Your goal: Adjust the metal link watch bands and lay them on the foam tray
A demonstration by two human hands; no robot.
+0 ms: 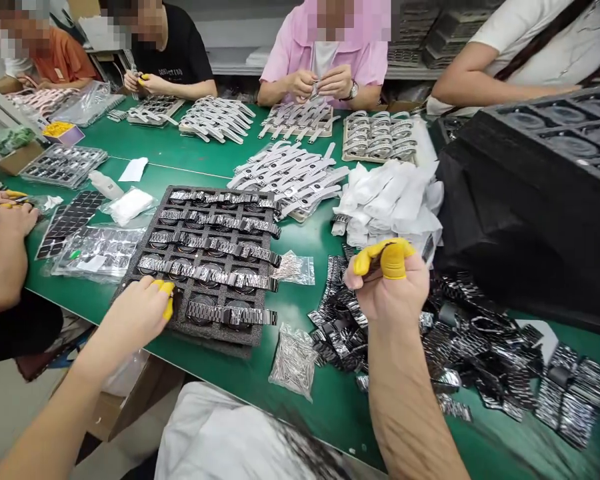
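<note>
My left hand, with yellow finger covers, is at the near left corner of a grey foam tray; its fingers are curled, and what they hold is hidden. Rows of watches with shiny dark metal bands lie across that tray. Raised above a heap of dark metal watch bands, my right hand has its yellow-covered fingers bent together; something dark shows between them but is too small to name. A clear bag of small metal pins rests between the tray and the heap.
White wrappings are piled behind my right hand. A large black cover stands at the right. White-strapped watches lie beyond the foam tray. Another person's hands rest at the left edge, and several people sit across the green table.
</note>
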